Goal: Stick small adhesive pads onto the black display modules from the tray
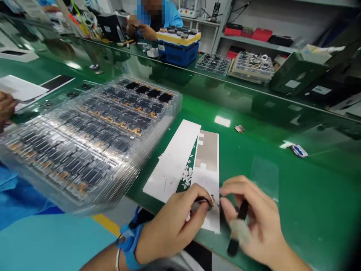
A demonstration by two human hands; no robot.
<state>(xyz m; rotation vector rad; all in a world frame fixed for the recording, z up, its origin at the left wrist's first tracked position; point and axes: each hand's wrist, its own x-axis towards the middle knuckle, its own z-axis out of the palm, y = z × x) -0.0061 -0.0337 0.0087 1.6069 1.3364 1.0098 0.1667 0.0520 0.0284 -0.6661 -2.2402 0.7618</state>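
Note:
My left hand (175, 226), with a blue wrist strap (131, 241), pinches a small dark part with a gold-coloured end (211, 202) between thumb and fingers. Most of that part is hidden by the fingers. Just to its right, my right hand (261, 222) curls round a black stick-like tool (233, 244) lying across the palm. Its thumb and index finger are close to the part, a small gap apart. Beneath the hands lies a white sheet with a grey-brown area (207, 154). Beside it are a blank white strip (175, 162) and several small white scraps (186, 177).
A tall stack of clear trays (121, 150) full of small flat parts stands at left. A small metallic piece (239, 129), a purple-white item (299, 150) and a clear film (265, 177) lie on the green table. Behind are a blue crate (179, 52) and a co-worker (172, 15).

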